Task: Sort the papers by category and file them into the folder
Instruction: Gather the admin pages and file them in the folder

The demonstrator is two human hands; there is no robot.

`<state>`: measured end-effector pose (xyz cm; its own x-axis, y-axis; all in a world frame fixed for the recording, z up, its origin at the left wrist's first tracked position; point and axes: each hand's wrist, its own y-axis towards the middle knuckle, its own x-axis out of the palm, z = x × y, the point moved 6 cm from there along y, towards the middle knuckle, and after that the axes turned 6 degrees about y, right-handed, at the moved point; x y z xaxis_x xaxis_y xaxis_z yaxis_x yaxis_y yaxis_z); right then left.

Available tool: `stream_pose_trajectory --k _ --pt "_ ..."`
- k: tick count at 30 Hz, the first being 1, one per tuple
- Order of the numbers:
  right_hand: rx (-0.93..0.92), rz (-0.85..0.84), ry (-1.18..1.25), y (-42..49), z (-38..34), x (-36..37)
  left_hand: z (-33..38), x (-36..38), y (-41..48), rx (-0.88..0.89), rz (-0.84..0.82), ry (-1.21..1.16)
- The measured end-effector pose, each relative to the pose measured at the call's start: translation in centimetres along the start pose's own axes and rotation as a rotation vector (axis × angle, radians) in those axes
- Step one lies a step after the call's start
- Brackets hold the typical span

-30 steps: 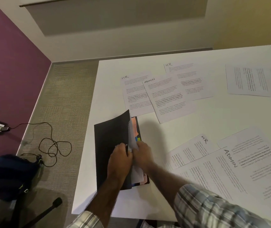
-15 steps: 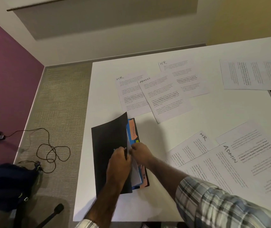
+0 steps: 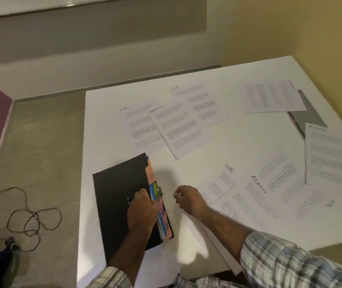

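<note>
So the black folder (image 3: 122, 196) is lying flat on the near left part of the white bench (image 3: 108, 113), cover down, with colored dividers (image 3: 155, 190) (orange, blue, yellow-green, pink) poking out along its right edge. The left hand (image 3: 143, 210) sits on top of the cover with fingers curled at that right edge, so its grip looks closed on the cover's edge, though it's all a bit blurry. The right hand (image 3: 188, 199) hovers just right of the folder, apart from it, grip loose and half curled with nothing in it that I can see. Papers are scattered all over the rest. An HR sheet (image 3: 143, 132) and an ADMIN sheet (image 3: 182, 132) overlap just beyond the folder, and a second HR sheet (image 3: 205, 104) is tucked behind those. A far ADMIN sheet (image 3: 269, 96) lies at the back right, partly over a grey flat thing (image 3: 311, 117). A near pile (image 3: 269, 196) of HR and ADMIN pages is by the right forearm. On the floor to the left there's a looped cable (image 3: 33, 217).
</note>
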<state>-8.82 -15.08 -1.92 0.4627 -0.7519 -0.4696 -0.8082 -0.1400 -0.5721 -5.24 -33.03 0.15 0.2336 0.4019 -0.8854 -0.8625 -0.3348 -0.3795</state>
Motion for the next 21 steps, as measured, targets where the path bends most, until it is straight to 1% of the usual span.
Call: stream_pose_trajectory --k 2,3,5,6,7,9,10,12,13,14,16,17,19,21 --pt "0.048 0.129 -0.033 -2.3 3.7 -2.4 0.6 0.1 0.1 0.039 0.086 0.112" --pt "0.103 0.185 -0.04 -3.6 5.9 -3.4 1.2 0.1 0.0 0.087 0.136 0.156" --pt "0.21 0.255 -0.105 -6.2 10.0 -4.5 2.7 0.0 -0.3 0.232 0.234 0.174" --pt "0.246 0.277 -0.165 -7.2 12.0 -4.7 3.5 0.5 -0.6 0.322 0.248 0.166" --pt "0.291 0.31 -0.205 -8.3 13.6 -4.9 4.4 1.3 -1.1 0.409 0.23 0.167" --pt "0.381 0.37 -0.283 -10.1 15.9 -5.1 5.9 4.1 -2.6 0.599 0.122 0.167" --pt "0.419 0.357 -0.31 -10.6 16.7 -4.9 6.5 5.8 -3.6 0.697 0.077 0.189" --pt "0.465 0.309 -0.321 -11.1 17.7 -4.4 7.6 9.0 -6.1 0.843 -0.131 0.266" --pt "0.48 0.287 -0.313 -11.0 18.1 -4.1 7.8 10.2 -7.2 0.897 -0.176 0.317" --pt "0.473 0.27 -0.308 -10.9 18.3 -4.0 7.8 11.6 -8.0 0.933 -0.208 0.367" --pt "0.435 0.25 -0.311 -10.2 18.2 -3.8 7.9 13.4 -9.2 0.934 -0.295 0.456" --pt "0.419 0.243 -0.31 -9.7 18.0 -3.9 7.9 13.7 -9.5 0.886 -0.322 0.49" --pt "0.385 0.236 -0.293 -9.0 17.7 -4.4 8.1 14.1 -9.3 0.853 -0.295 0.533" --pt "0.337 0.229 -0.295 -7.9 17.7 -5.3 8.2 14.5 -8.7 0.787 -0.369 0.535"
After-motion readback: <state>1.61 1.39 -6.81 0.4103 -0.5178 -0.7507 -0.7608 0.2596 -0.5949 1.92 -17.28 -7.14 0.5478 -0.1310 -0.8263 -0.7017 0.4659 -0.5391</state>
